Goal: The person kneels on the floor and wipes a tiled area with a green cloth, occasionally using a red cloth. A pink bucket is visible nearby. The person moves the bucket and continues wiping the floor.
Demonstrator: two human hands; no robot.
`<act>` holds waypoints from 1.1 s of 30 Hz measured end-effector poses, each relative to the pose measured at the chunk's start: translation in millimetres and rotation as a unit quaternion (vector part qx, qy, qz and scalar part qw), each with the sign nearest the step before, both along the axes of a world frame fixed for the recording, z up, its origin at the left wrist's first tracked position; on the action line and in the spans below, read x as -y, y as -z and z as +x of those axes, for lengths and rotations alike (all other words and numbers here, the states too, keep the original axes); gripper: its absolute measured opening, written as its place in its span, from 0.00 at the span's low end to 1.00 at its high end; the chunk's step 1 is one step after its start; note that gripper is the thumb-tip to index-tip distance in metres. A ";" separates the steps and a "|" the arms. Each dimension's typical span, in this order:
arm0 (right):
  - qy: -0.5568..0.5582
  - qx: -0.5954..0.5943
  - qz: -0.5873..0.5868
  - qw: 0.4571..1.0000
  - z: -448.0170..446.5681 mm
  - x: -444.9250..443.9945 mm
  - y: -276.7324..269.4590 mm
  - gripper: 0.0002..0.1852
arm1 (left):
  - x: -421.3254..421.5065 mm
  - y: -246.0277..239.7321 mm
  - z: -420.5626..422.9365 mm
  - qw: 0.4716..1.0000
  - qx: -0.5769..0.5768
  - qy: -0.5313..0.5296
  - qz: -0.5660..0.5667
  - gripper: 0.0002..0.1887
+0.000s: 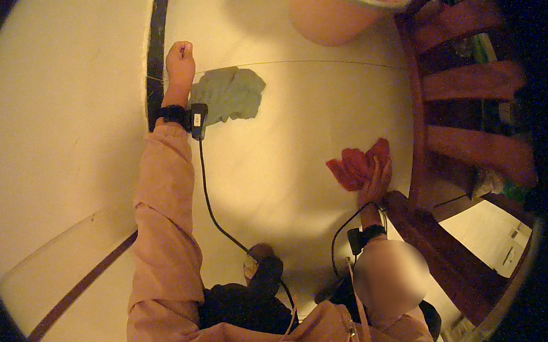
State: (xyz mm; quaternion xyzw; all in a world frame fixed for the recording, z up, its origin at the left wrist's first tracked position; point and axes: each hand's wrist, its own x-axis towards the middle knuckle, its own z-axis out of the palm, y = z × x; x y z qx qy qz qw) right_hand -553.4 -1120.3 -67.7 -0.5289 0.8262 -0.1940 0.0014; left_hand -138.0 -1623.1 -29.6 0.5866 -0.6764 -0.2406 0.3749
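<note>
My left hand (pixel 181 62) is curled into a fist near the wall's dark skirting strip, and I see nothing held in it. Just beside that wrist, a crumpled grey-green cloth (pixel 230 93) lies on the pale floor. In my right hand (pixel 377 179) is a bunched red cloth (pixel 359 164), low over or against the floor; whether it touches cannot be made out. Each wrist wears a black strap with a small device, the left one (pixel 199 120) and the right one (pixel 355 241), and each has a black cable.
A pinkish bucket (pixel 336 21) stands on the floor (pixel 274 171) ahead. Along the right runs reddish-brown slatted wooden furniture (pixel 473 79) with assorted items behind the slats. The wall (pixel 66 112) rises at left. My feet, one dark-clad foot (pixel 266 264) visible, are close below.
</note>
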 end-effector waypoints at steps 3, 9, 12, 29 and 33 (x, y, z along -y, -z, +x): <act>-0.029 0.010 0.005 1.000 6.5 11.1 -0.3 0.35 | -7.0 -21.3 11.1 0.999 -0.006 0.011 -0.052 0.09; 0.003 -0.055 0.029 0.998 11.8 24.5 8.9 0.27 | -28.3 -74.4 -7.7 0.988 -0.140 0.013 0.067 0.11; 0.145 0.240 -0.023 0.960 11.9 33.7 7.5 0.26 | -51.0 -112.7 -32.4 0.957 -0.266 0.095 0.063 0.11; -0.001 -0.020 0.003 1.000 18.9 52.9 3.6 0.27 | -153.2 -266.9 -95.4 0.709 -0.535 0.436 0.144 0.08; 0.008 -0.026 0.010 1.000 22.7 59.9 5.1 0.29 | -152.6 -269.4 -97.6 0.705 -0.536 0.446 0.128 0.08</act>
